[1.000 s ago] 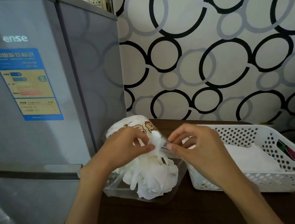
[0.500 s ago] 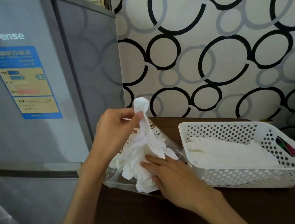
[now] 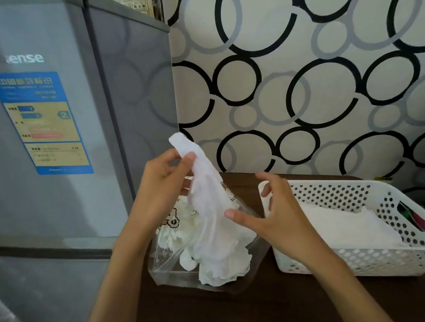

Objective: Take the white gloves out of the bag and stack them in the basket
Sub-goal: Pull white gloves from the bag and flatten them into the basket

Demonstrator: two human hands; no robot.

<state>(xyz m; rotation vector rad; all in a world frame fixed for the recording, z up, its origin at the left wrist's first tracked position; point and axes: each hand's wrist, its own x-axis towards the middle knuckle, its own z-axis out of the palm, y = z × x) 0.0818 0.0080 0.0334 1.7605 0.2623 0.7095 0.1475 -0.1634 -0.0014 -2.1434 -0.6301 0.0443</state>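
Note:
A thin white glove (image 3: 206,188) hangs above the clear plastic bag (image 3: 165,269), which lies on the dark table and holds a crumpled heap of white gloves (image 3: 217,261). My left hand (image 3: 161,187) pinches the glove near its cuff and holds it up. My right hand (image 3: 273,220) hovers beside the glove's lower part with fingers spread; its thumb tip is at the glove, gripping nothing. To the right stands the white perforated basket (image 3: 376,261) with flat white gloves (image 3: 346,227) stacked inside.
A grey fridge (image 3: 46,153) stands close on the left, right by the bag. A wall with black and grey ring pattern (image 3: 303,84) runs behind the dark wooden table (image 3: 250,315). Red and green items (image 3: 414,217) show behind the basket's right wall.
My left hand has lifted one glove up out of the bag. My right hand left the heap, where it pressed down half a second ago, and rose beside the hanging glove.

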